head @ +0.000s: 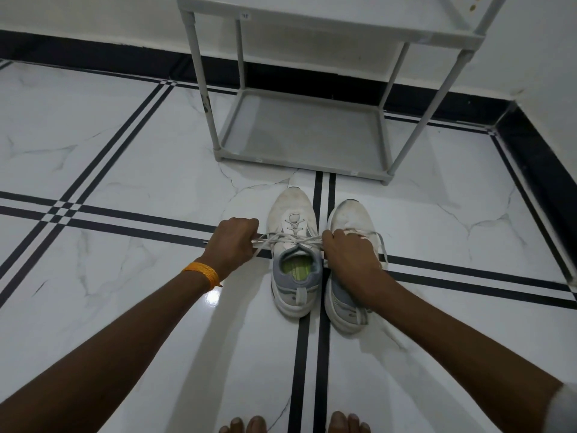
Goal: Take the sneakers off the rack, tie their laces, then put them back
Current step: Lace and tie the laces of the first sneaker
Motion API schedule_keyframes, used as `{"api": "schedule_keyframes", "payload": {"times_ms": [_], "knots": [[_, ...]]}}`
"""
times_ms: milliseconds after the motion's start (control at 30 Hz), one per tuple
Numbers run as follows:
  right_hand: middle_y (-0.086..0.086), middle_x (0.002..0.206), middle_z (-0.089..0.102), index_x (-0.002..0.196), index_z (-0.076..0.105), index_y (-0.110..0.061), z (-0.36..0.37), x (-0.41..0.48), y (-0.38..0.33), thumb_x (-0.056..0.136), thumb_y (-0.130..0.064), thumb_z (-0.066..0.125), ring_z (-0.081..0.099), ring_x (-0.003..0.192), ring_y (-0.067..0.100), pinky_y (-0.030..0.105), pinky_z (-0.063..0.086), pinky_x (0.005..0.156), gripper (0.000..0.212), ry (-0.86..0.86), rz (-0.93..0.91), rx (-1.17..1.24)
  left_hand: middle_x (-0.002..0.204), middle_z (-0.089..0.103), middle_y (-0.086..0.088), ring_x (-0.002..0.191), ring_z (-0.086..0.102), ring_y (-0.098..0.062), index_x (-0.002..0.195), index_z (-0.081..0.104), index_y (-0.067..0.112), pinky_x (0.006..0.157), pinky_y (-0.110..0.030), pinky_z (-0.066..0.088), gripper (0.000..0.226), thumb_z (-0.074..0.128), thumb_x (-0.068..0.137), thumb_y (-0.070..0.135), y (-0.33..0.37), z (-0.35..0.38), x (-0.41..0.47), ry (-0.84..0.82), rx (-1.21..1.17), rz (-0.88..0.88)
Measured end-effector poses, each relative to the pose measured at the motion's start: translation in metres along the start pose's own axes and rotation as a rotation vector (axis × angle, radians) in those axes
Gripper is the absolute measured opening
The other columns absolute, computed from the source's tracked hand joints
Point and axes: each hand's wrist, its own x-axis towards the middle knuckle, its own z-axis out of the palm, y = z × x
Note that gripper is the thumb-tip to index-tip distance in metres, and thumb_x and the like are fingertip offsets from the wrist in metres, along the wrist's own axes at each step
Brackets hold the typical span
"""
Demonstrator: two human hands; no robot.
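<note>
Pulling the laces point(282, 237) of the left sneaker point(295, 251) sideways, your left hand point(234, 242) and right hand point(348, 254) each pinched one end; both sneakers stood on the floor point(125, 170) before the rack point(299, 132). Even, level tension would have seated the knot snugly.

Head view, single wide-angle camera: worn high on the person, facing forward and steeply down onto the tiled floor point(125, 151). Both forearms enter from the bottom corners; toes point(246, 425) meet the bottom edge. Rack point(299, 132) farther off, against the wall at the top edge.
</note>
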Motion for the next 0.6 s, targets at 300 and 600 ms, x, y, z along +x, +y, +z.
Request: {"api": "schedule_keyframes", "payload": {"times_ms": [300,600], "knots": [[0.016,0.110,0.063,0.115,0.053,-0.006,-0.001,0.011,0.003,0.092,-0.012,0.050,0.063,0.095,0.034,0.039,0.047,0.072,0.024,-0.094,0.066,0.219,0.074,0.067,-0.016,0.063,0.054,-0.032,0.073,0.056,0.008,0.055,-0.031,0.032,0.011,0.064,0.081,0.008,-0.005,0.008,-0.001,0.014,-0.006,-0.013],[0.005,0.130,0.052,0.130,0.051,-0.014,-0.042,-0.006,-0.003,0.092,-0.028,0.056,0.061,0.099,0.026,0.035,0.050,0.079,0.041,0.133,0.017,0.501,0.121,0.063,0.001,0.082,0.055,-0.014,0.126,0.056,0.024,0.076,-0.028,0.045,0.051,0.067,0.078,0.010,0.015,-0.025,0.009,0.139,-0.324,0.032]]}}
